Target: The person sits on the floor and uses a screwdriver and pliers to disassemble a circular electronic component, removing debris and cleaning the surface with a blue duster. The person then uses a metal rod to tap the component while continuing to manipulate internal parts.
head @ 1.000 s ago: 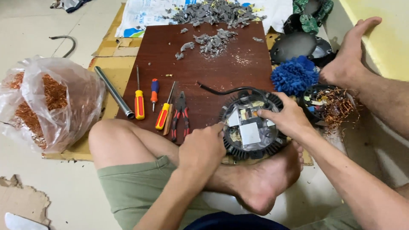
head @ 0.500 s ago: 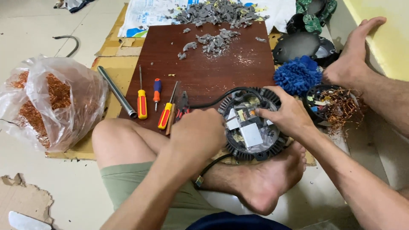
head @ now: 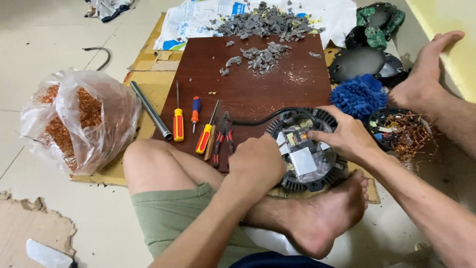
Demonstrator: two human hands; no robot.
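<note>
Screwdrivers: three on the dark red wooden board (head: 258, 94), two with yellow-and-red handles (head: 178, 124) (head: 204, 139), one small orange-and-blue one (head: 196, 109), plus red-handled pliers (head: 223, 139)
Hands: left hand (head: 256, 161) closed on the near rim of the round black finned electronic unit (head: 306, 149), right hand (head: 347, 136) gripping its far edge, fingers curled in
Unit: at the board's near right corner, above the foot
Hidden: left fingertips, can't tell if they hold anything else
Changed: left hand slid a bit lower, pliers uncovered again

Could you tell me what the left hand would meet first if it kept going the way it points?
Probably the round black device: the left hand points right, its fingers already at the rim.
</note>
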